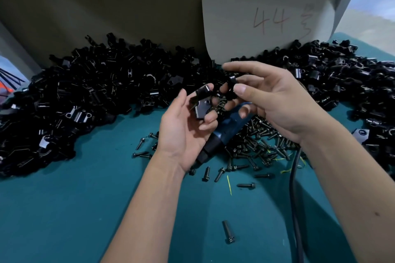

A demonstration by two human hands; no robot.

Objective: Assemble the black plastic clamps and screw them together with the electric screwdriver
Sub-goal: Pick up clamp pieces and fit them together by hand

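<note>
I'm mating 2 halves: left hand (183, 126) grips a clamp piece (202, 105), right hand (275, 100) pinches another clamp half (230, 83); next needs alignment.

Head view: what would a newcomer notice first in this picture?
First, the two hands at the centre: the left hand holds a black clamp half, and the right hand pinches another piece just above it. Behind them, a big clamp pile spreads across the teal table. Under the hands lie a blue screwdriver and loose screws.
</note>
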